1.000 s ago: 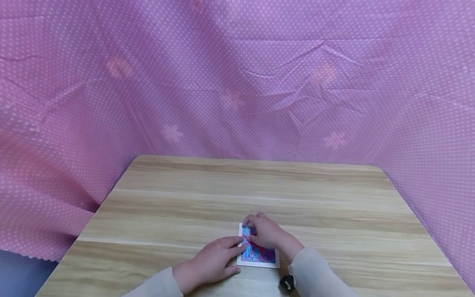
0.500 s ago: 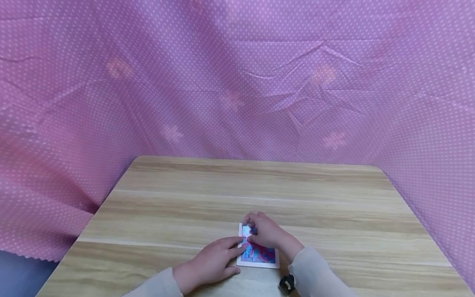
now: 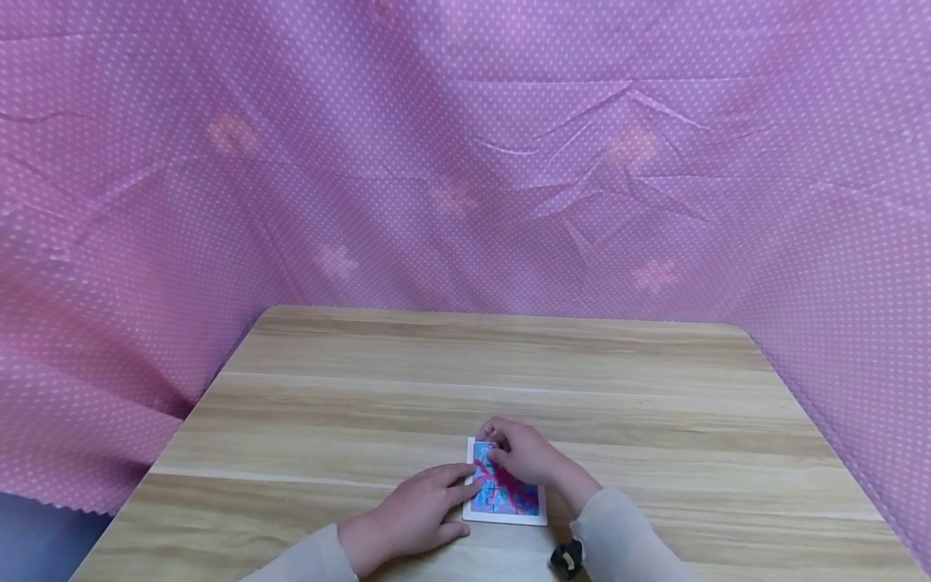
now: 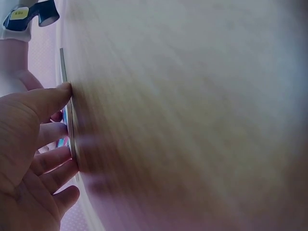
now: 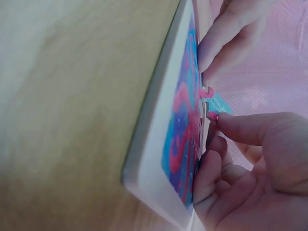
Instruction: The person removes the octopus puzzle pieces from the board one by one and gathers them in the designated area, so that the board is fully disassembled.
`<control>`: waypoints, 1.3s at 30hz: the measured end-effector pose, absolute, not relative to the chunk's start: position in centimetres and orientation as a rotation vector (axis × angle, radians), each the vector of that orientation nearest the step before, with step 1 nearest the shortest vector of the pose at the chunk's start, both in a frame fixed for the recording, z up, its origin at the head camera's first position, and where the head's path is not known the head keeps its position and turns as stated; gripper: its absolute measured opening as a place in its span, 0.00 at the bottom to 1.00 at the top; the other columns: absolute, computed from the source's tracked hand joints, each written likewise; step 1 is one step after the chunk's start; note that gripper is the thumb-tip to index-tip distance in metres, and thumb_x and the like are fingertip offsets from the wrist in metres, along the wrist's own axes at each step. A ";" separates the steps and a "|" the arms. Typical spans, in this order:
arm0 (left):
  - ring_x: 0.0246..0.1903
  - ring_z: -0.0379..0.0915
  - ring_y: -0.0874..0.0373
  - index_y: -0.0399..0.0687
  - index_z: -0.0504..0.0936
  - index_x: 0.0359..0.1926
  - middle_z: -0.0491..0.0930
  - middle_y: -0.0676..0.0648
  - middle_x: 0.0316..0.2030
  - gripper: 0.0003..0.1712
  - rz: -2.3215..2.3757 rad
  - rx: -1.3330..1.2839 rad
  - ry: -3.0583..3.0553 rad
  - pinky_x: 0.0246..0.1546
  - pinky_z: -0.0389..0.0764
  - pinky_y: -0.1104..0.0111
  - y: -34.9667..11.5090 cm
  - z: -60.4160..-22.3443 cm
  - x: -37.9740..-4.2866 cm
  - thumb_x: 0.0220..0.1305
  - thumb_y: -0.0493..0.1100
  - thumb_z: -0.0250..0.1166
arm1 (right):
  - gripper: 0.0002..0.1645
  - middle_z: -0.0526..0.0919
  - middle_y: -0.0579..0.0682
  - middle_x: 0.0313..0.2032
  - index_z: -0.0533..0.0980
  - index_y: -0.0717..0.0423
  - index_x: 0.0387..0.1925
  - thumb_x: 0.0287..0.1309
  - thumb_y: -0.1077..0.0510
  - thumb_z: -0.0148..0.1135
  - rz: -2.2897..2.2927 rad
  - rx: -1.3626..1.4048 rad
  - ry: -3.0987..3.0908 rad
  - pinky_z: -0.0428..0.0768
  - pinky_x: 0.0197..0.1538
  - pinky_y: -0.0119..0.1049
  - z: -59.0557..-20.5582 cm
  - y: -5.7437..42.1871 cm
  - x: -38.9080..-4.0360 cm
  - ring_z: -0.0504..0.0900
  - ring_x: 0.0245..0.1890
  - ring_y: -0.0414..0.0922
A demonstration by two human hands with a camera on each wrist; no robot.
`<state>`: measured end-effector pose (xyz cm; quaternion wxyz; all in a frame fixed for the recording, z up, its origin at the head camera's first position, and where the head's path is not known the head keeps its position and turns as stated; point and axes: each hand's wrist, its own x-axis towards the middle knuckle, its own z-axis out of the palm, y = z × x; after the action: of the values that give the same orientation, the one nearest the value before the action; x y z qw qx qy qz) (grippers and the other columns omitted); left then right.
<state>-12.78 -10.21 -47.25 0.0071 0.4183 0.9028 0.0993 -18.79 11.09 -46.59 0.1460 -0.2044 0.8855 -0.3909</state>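
Note:
A small jigsaw puzzle [image 3: 505, 499] in swirled pink, blue and purple lies in a white-bordered tray [image 3: 509, 519] near the table's front edge. My right hand [image 3: 529, 454] is over its upper part and pinches a blue-and-pink puzzle piece [image 5: 219, 102] between thumb and fingers. In the right wrist view this piece stands tilted up from the picture. My left hand [image 3: 425, 511] rests at the tray's left side, its extended fingertips on the border and the picture's edge. My right fingers partly hide the puzzle's top in the head view.
The wood-grain table [image 3: 465, 356] stretches away behind the puzzle. A pink dotted cloth [image 3: 465, 162] hangs along its back and sides. A dark band with a small device [image 3: 566, 559] is on the right wrist.
My right thumb and fingers have shifted slightly at the puzzle's top. The bright glare on the top-left piece has gone, and its blue surface shows. My left hand stays in place.

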 end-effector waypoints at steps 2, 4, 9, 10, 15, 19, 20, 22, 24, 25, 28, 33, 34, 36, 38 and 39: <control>0.59 0.67 0.51 0.47 0.73 0.64 0.68 0.43 0.62 0.32 0.316 1.305 2.818 0.57 0.70 0.61 -10.2 -47.3 -12.8 0.62 0.56 0.64 | 0.09 0.79 0.45 0.39 0.76 0.45 0.42 0.65 0.62 0.56 -1.175 -0.588 2.526 0.76 0.44 0.45 -46.7 11.4 -18.9 0.76 0.39 0.43; 0.59 0.67 0.51 0.47 0.73 0.64 0.68 0.43 0.62 0.32 0.322 1.302 2.812 0.57 0.70 0.61 -10.2 -47.3 -12.8 0.62 0.56 0.63 | 0.09 0.79 0.45 0.38 0.76 0.46 0.43 0.65 0.62 0.56 -1.229 -0.582 2.502 0.76 0.41 0.43 -46.8 11.7 -19.0 0.76 0.38 0.44; 0.60 0.66 0.51 0.48 0.72 0.64 0.67 0.44 0.63 0.33 0.335 1.278 2.794 0.58 0.69 0.60 -10.2 -47.4 -12.9 0.63 0.57 0.62 | 0.10 0.77 0.47 0.38 0.77 0.47 0.47 0.66 0.60 0.56 -1.339 -0.515 2.457 0.76 0.40 0.41 -46.5 13.2 -19.2 0.75 0.39 0.45; 0.60 0.65 0.51 0.48 0.72 0.65 0.67 0.44 0.63 0.33 0.335 1.271 2.790 0.58 0.69 0.59 -10.2 -47.4 -12.9 0.63 0.57 0.62 | 0.11 0.77 0.47 0.39 0.78 0.47 0.47 0.66 0.60 0.56 -1.351 -0.494 2.458 0.76 0.40 0.41 -46.5 13.6 -19.2 0.75 0.39 0.46; 0.61 0.65 0.52 0.50 0.71 0.65 0.65 0.46 0.64 0.33 0.326 1.232 2.773 0.58 0.69 0.59 -10.1 -47.2 -12.9 0.63 0.59 0.61 | 0.11 0.77 0.47 0.38 0.79 0.46 0.47 0.65 0.59 0.57 -1.383 -0.366 2.486 0.77 0.39 0.39 -46.4 15.7 -19.4 0.75 0.38 0.46; 0.62 0.63 0.52 0.51 0.70 0.66 0.65 0.47 0.65 0.34 0.332 1.193 2.756 0.59 0.69 0.58 -10.0 -47.0 -12.9 0.63 0.60 0.60 | 0.12 0.78 0.47 0.36 0.81 0.48 0.46 0.63 0.61 0.59 -1.408 -0.287 2.514 0.77 0.37 0.39 -46.4 17.5 -19.1 0.75 0.36 0.46; 0.62 0.63 0.52 0.52 0.70 0.66 0.65 0.47 0.65 0.34 0.336 1.186 2.754 0.59 0.69 0.58 -10.0 -46.9 -12.9 0.63 0.60 0.60 | 0.12 0.78 0.47 0.35 0.81 0.49 0.46 0.62 0.61 0.59 -1.412 -0.272 2.518 0.78 0.36 0.39 -46.4 18.0 -19.0 0.75 0.35 0.46; 0.62 0.63 0.52 0.51 0.70 0.66 0.65 0.47 0.65 0.34 0.341 1.180 2.753 0.59 0.68 0.58 -10.0 -46.9 -12.9 0.63 0.59 0.61 | 0.13 0.78 0.48 0.34 0.81 0.50 0.46 0.61 0.62 0.60 -1.414 -0.253 2.527 0.78 0.35 0.39 -46.5 18.8 -18.9 0.75 0.34 0.46; 0.62 0.63 0.52 0.51 0.71 0.66 0.65 0.47 0.65 0.33 0.342 1.178 2.757 0.59 0.68 0.59 -10.0 -46.9 -12.9 0.63 0.59 0.61 | 0.13 0.78 0.48 0.34 0.81 0.51 0.47 0.61 0.63 0.60 -1.407 -0.237 2.540 0.78 0.34 0.39 -46.6 19.6 -18.9 0.75 0.33 0.46; 0.62 0.63 0.52 0.51 0.71 0.66 0.65 0.46 0.65 0.33 0.344 1.179 2.759 0.59 0.68 0.59 -10.0 -46.9 -12.9 0.63 0.59 0.61 | 0.13 0.79 0.47 0.34 0.81 0.51 0.47 0.61 0.63 0.60 -1.395 -0.227 2.554 0.78 0.34 0.38 -46.7 19.9 -18.9 0.75 0.33 0.45; 0.62 0.63 0.52 0.51 0.71 0.65 0.65 0.46 0.65 0.33 0.341 1.184 2.769 0.59 0.68 0.59 -10.1 -47.1 -12.9 0.63 0.59 0.62 | 0.13 0.79 0.46 0.34 0.82 0.52 0.46 0.60 0.64 0.60 -1.362 -0.199 2.592 0.78 0.33 0.37 -46.9 20.7 -18.8 0.75 0.33 0.45; 0.62 0.64 0.52 0.51 0.71 0.65 0.65 0.46 0.65 0.33 0.338 1.194 2.778 0.59 0.68 0.58 -10.2 -47.2 -12.8 0.63 0.59 0.62 | 0.13 0.80 0.45 0.31 0.82 0.52 0.44 0.58 0.65 0.62 -1.298 -0.135 2.659 0.77 0.32 0.36 -47.0 21.1 -18.7 0.75 0.31 0.44; 0.62 0.63 0.52 0.51 0.71 0.65 0.65 0.46 0.65 0.33 0.339 1.192 2.777 0.59 0.68 0.58 -10.2 -47.2 -12.8 0.63 0.59 0.62 | 0.13 0.79 0.45 0.31 0.82 0.53 0.44 0.57 0.65 0.63 -1.290 -0.119 2.668 0.77 0.32 0.36 -47.0 21.1 -18.7 0.74 0.30 0.43; 0.62 0.63 0.52 0.51 0.71 0.65 0.65 0.47 0.65 0.33 0.340 1.187 2.773 0.59 0.68 0.59 -10.2 -47.1 -12.7 0.63 0.59 0.62 | 0.12 0.79 0.45 0.30 0.82 0.54 0.43 0.57 0.64 0.64 -1.273 -0.093 2.692 0.76 0.32 0.35 -47.1 21.0 -18.7 0.74 0.29 0.43; 0.62 0.63 0.52 0.51 0.71 0.65 0.65 0.47 0.65 0.33 0.339 1.181 2.769 0.59 0.68 0.59 -10.2 -47.0 -12.6 0.62 0.59 0.62 | 0.11 0.79 0.46 0.29 0.82 0.56 0.43 0.56 0.64 0.65 -1.268 -0.078 2.711 0.77 0.31 0.35 -47.2 20.9 -18.7 0.74 0.29 0.43; 0.62 0.63 0.52 0.51 0.71 0.65 0.65 0.47 0.65 0.33 0.337 1.176 2.767 0.59 0.68 0.59 -10.2 -46.9 -12.6 0.62 0.59 0.62 | 0.11 0.79 0.46 0.28 0.81 0.56 0.42 0.55 0.64 0.66 -1.269 -0.065 2.721 0.77 0.31 0.34 -47.2 20.8 -18.8 0.74 0.28 0.43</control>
<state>-12.60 -10.19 -46.93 0.0579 0.3882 0.9130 0.1113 -18.77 20.82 -47.24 0.0694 -0.0217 0.9039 -0.4216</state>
